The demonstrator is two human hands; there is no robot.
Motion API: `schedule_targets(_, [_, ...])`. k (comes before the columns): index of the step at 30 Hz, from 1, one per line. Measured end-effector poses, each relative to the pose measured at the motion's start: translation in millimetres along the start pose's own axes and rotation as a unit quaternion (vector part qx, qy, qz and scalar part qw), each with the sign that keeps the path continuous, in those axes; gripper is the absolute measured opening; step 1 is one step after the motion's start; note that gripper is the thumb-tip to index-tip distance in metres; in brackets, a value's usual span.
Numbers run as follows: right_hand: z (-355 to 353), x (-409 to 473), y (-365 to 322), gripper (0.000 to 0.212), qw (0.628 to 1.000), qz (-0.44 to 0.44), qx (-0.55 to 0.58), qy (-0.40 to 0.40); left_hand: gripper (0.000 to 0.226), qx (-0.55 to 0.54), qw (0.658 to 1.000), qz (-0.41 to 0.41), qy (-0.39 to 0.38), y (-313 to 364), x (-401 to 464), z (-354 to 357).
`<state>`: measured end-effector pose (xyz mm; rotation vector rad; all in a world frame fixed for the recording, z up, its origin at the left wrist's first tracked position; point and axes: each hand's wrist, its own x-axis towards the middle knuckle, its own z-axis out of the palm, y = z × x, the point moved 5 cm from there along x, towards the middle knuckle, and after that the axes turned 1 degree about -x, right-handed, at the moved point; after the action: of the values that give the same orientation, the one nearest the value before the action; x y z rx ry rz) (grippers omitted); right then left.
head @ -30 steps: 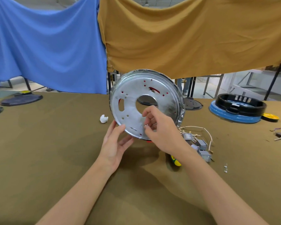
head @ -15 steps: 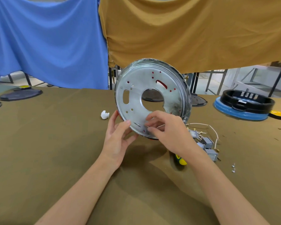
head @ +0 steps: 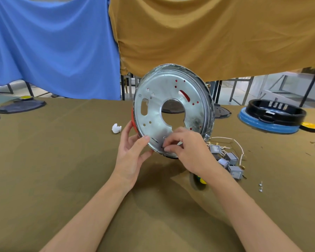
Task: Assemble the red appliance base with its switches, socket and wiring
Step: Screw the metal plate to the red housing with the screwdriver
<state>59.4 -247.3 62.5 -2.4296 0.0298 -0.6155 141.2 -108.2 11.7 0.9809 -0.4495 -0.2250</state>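
Note:
The red appliance base (head: 173,110) stands tilted on edge above the table, its round silver metal plate with a centre hole facing me and a strip of red rim showing at its left. My left hand (head: 133,153) grips its lower left rim, thumb on the plate. My right hand (head: 185,150) has its fingers curled against the plate's lower edge and pinches something small and dark there; I cannot tell what. Grey switches (head: 229,160) with white wiring (head: 233,142) lie on the table to the right.
A white plastic piece (head: 116,128) lies left of the base. A yellow-green handled tool (head: 200,180) is partly under my right forearm. Two small screws (head: 260,186) lie at right. A black and blue ring stack (head: 273,115) stands far right. Dark discs (head: 21,106) sit far left.
The base has tipped a little more upright and shifted right in view. My right hand slid down from beside the centre hole to the plate's lower edge. My left hand kept its grip.

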Motion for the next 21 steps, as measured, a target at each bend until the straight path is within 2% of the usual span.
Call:
schedule_targets(9, [4.0,-1.6,5.4,0.016,1.0,0.009,0.012,-0.009,0.073,0.003,1.0,0.003,0.001,4.0,-2.0,1.8])
schedule_targets(21, [9.2,-0.2,5.5,0.009,1.0,0.019,0.005,-0.017,0.072,0.001,1.0,0.008,-0.009,5.3,-4.4,5.3])
